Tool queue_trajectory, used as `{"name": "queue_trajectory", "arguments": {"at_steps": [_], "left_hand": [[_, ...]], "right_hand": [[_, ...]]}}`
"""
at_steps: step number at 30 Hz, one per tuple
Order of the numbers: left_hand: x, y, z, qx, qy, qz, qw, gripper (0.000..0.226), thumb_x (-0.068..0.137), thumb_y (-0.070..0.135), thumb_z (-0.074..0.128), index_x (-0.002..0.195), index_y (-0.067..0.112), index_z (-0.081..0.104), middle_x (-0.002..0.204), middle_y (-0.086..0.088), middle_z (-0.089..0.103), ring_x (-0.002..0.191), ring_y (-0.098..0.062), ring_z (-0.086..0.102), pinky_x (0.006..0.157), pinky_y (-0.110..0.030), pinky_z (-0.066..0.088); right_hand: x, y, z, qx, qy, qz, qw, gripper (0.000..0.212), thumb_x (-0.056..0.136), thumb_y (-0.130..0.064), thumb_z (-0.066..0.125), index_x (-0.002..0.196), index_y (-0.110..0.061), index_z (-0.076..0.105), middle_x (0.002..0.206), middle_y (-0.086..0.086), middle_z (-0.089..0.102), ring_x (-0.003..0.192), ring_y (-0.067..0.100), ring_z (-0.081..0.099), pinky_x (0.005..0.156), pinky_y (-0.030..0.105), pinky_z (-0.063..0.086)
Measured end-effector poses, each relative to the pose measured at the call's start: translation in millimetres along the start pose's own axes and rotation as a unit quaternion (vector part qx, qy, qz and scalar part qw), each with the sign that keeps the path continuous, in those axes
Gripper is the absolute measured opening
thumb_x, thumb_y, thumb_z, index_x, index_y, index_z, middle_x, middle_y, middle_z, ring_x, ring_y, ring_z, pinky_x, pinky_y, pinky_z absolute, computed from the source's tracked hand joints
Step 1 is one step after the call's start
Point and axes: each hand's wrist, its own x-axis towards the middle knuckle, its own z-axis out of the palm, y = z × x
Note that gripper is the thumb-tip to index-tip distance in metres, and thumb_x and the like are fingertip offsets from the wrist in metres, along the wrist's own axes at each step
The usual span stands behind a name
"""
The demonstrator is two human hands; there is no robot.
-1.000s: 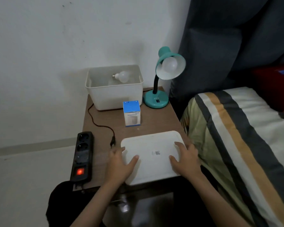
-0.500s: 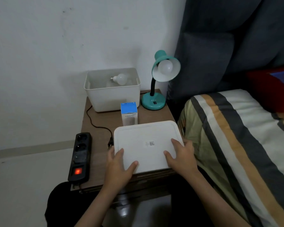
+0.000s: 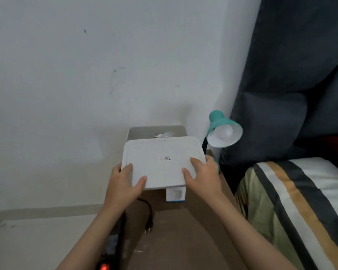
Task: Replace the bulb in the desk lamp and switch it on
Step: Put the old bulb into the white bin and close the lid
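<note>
Lid (image 3: pixel 160 162) in both grips, over bin (image 3: pixel 137 132).

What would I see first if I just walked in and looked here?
Two hands, left hand and right hand, hold a flat white lid up in the middle, in front of a white bin with a loose bulb inside. To the right, a teal desk lamp stands unlit.

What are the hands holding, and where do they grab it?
Both hold the white lid: the left hand grips its near left corner, the right hand its near right corner.
</note>
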Motion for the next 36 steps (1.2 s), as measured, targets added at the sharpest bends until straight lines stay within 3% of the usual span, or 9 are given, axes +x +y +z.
{"name": "queue_trajectory", "arguments": {"at_steps": [6, 10, 15, 19, 30, 36], "left_hand": [[83.6, -0.3, 0.9, 0.011, 0.007, -0.013, 1.0, 0.044, 0.083, 0.033, 0.065, 0.109, -0.001, 0.058, 0.121, -0.02, 0.051, 0.114, -0.033, 0.048, 0.082, -0.031, 0.037], [125.6, -3.0, 11.1, 0.008, 0.007, -0.032, 0.999, 0.046, 0.081, 0.036, 0.065, 0.108, -0.001, 0.059, 0.122, -0.02, 0.052, 0.112, -0.035, 0.05, 0.078, -0.031, 0.035], [155.6, -12.5, 27.4, 0.023, -0.012, -0.042, 0.999, 0.048, 0.081, 0.043, 0.062, 0.109, 0.003, 0.059, 0.121, -0.017, 0.053, 0.114, -0.032, 0.048, 0.077, -0.031, 0.036], [161.9, -18.3, 35.8, 0.027, -0.009, -0.05, 0.998, 0.053, 0.082, 0.043, 0.061, 0.118, 0.005, 0.055, 0.126, -0.015, 0.049, 0.116, -0.031, 0.048, 0.085, -0.033, 0.041], [167.9, -19.0, 46.6, 0.041, 0.008, -0.03, 0.999, 0.051, 0.083, 0.044, 0.06, 0.117, 0.006, 0.055, 0.124, -0.014, 0.045, 0.116, -0.03, 0.045, 0.077, -0.029, 0.037], [164.4, -22.2, 55.1, 0.058, 0.01, -0.019, 0.998, 0.055, 0.089, 0.045, 0.05, 0.131, 0.01, 0.044, 0.138, -0.017, 0.034, 0.126, -0.034, 0.034, 0.092, -0.039, 0.041]], "right_hand": [[75.4, -22.2, 25.1, -0.009, -0.023, 0.013, 1.0, 0.051, 0.088, -0.04, 0.053, 0.132, -0.013, 0.05, 0.137, 0.027, 0.035, 0.129, 0.04, 0.027, 0.097, 0.04, 0.036], [114.4, -23.1, 43.1, -0.017, -0.044, 0.019, 0.999, 0.045, 0.087, -0.042, 0.051, 0.118, -0.011, 0.057, 0.12, 0.023, 0.048, 0.119, 0.04, 0.035, 0.086, 0.039, 0.038], [140.7, -22.1, 53.7, -0.017, -0.061, 0.039, 0.997, 0.041, 0.087, -0.04, 0.051, 0.115, -0.011, 0.058, 0.117, 0.019, 0.048, 0.114, 0.036, 0.036, 0.082, 0.037, 0.038], [146.0, -20.3, 63.9, -0.029, -0.065, 0.041, 0.997, 0.042, 0.087, -0.039, 0.051, 0.116, -0.01, 0.058, 0.118, 0.02, 0.045, 0.113, 0.035, 0.034, 0.08, 0.037, 0.038], [145.1, -11.3, 80.0, -0.023, -0.004, 0.055, 0.998, 0.049, 0.086, -0.04, 0.053, 0.127, -0.014, 0.054, 0.123, 0.022, 0.045, 0.116, 0.037, 0.032, 0.087, 0.04, 0.04], [145.1, -4.3, 87.5, -0.01, 0.025, 0.042, 0.999, 0.048, 0.084, -0.04, 0.056, 0.126, -0.016, 0.055, 0.13, 0.023, 0.042, 0.121, 0.037, 0.033, 0.09, 0.042, 0.04]]}}
